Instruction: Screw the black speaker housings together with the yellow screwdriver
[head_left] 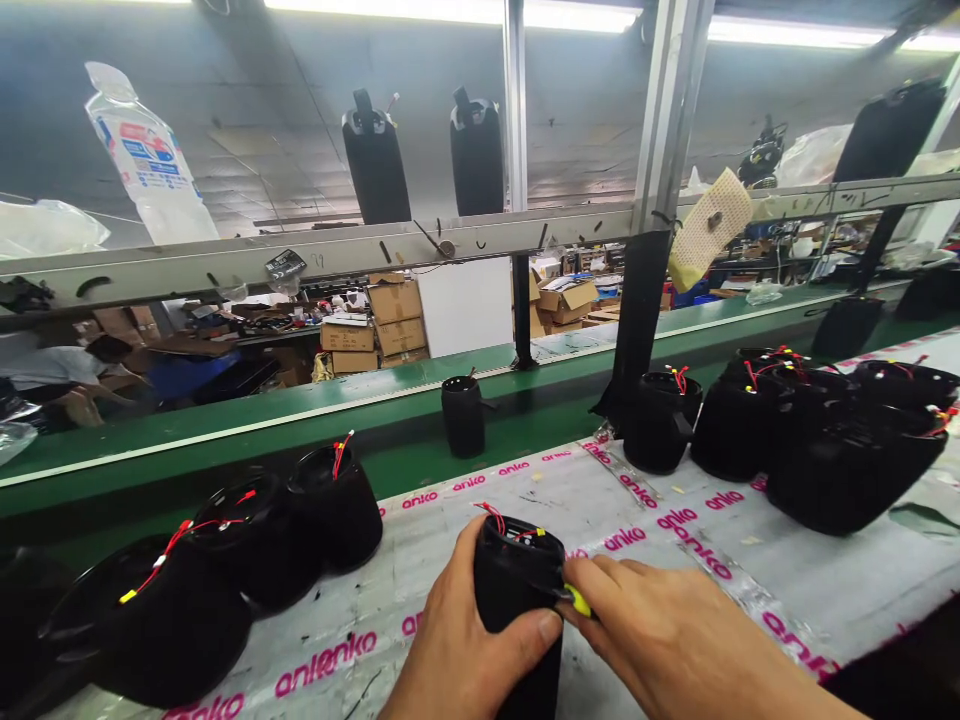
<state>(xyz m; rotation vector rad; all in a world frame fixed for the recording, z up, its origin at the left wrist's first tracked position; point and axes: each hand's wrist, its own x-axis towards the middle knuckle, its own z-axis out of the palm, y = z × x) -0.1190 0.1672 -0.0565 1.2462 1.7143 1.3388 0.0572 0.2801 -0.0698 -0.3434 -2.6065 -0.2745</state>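
Note:
In the middle foreground, my left hand [480, 635] is wrapped round a black cloth-covered speaker housing [517, 590], fingers behind it and thumb across its front. The housing stands roughly upright, its open end up, with red wires showing at the rim. My right hand [645, 615] is closed on a small yellow-handled tool [577, 600], pressed against the right side of the rim near a black strap. The tool's working end is hidden, so its exact kind does not show.
Similar housings stand at left [337, 510] and at right [660, 425] on white sheeting [442, 530] printed "anko". One housing [463, 418] sits on the green conveyor belt [405, 450]. A metal shelf [480, 232] above carries a plastic bottle [150, 155]. A person [67, 370] is at far left.

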